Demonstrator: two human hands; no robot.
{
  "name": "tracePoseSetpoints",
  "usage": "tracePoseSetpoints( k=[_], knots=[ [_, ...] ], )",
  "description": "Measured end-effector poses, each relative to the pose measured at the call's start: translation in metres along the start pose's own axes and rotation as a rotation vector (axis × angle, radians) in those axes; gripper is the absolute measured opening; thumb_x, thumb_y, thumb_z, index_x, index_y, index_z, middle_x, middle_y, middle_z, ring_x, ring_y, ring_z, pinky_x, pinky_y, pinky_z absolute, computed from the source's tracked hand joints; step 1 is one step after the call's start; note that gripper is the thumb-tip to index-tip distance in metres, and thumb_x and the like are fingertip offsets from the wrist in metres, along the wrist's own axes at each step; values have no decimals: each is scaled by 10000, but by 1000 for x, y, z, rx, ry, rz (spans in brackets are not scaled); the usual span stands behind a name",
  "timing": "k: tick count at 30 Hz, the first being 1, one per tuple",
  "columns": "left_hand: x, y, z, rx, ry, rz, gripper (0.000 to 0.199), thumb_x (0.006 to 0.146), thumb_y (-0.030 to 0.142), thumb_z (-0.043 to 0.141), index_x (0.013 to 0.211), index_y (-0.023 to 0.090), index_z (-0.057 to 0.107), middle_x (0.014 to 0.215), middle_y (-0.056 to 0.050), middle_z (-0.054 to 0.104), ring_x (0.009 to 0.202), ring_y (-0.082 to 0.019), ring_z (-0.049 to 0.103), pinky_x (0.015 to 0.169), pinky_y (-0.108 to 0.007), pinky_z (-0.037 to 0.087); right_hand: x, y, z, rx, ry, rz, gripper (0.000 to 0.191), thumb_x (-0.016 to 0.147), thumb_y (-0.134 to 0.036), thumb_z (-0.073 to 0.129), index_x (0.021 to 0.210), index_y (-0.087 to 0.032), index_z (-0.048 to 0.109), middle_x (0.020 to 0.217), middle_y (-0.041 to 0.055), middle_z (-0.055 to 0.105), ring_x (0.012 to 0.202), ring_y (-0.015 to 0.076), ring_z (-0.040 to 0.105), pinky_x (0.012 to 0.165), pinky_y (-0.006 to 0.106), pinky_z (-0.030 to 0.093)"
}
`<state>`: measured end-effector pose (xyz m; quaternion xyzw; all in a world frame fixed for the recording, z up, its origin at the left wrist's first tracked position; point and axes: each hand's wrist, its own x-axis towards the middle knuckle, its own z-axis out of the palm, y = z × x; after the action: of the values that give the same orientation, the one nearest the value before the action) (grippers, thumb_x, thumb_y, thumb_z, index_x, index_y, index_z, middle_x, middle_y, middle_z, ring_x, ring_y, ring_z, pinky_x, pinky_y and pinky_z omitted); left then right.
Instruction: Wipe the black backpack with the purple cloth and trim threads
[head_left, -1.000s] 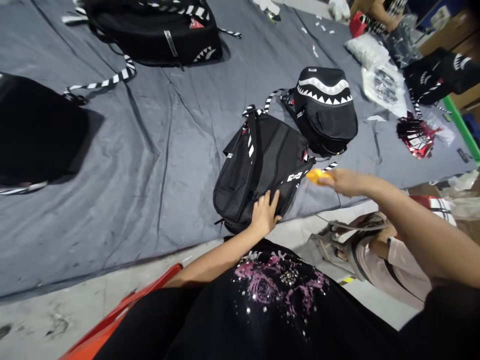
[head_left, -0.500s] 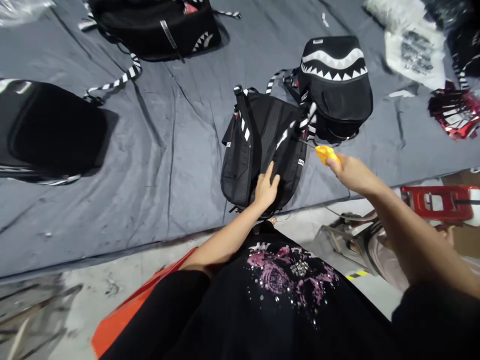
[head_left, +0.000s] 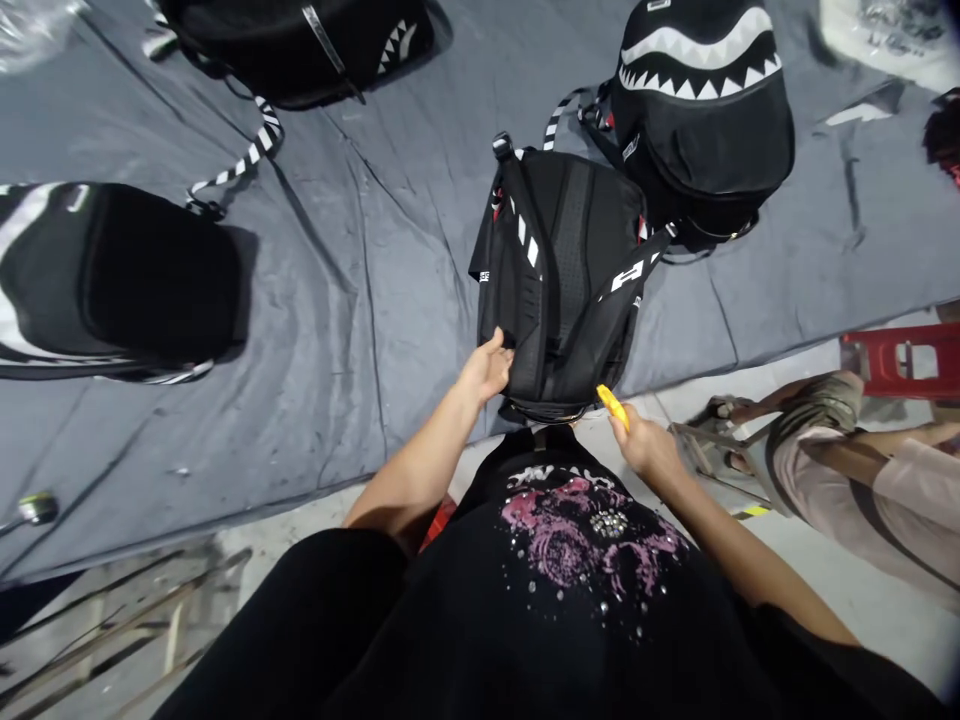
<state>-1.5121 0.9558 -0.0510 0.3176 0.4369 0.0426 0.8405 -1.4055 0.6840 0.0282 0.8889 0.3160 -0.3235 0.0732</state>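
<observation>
A black backpack lies on its front on the grey-covered table, its back panel and striped shoulder straps facing up. My left hand is at its lower left side, thumb raised and fingers curled against the bag's edge; some fingertips are hidden. In my right hand is a yellow-handled tool, gripped near the bag's lower right corner. What kind of tool it is cannot be made out. Touching or close beside the backpack's upper right is another black backpack with a white shark-teeth print.
More black bags lie at the left and far left back. Clear plastic and a white printed bag are at the back. Beyond the table edge on the right are a red stool and a seated person.
My left hand has moved from the middle of the back panel to the bag's left side. My right hand has come down with the yellow tool from the right strap to the lower corner.
</observation>
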Motion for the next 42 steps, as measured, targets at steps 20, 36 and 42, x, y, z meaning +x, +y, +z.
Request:
tracePoseSetpoints(
  k=[20,36,42],
  knots=[
    [28,3,-12,-306,-546,-61,859,900,737,239,1367,64,498,1263,-201,643,1303,-322,525,1119,-508,376,12,-2,25,180,143,207,448,1015,-449,273,1270,-172,515,890,117,702,807,256,668,637,295,368],
    [-4,14,2,170,-214,124,650,851,683,463,1147,124,613,1089,-156,696,1123,-270,645,951,-428,531,-88,5,65,387,39,133,496,1002,-473,248,1366,-208,457,903,78,735,809,246,701,667,287,422],
    [-59,-21,16,511,9,406,673,794,341,702,1402,243,428,1528,-93,390,1448,-256,302,1193,-445,262,-81,-23,86,298,-66,43,455,1004,-441,276,1313,-213,520,975,114,739,852,248,711,683,282,442]
  ],
)
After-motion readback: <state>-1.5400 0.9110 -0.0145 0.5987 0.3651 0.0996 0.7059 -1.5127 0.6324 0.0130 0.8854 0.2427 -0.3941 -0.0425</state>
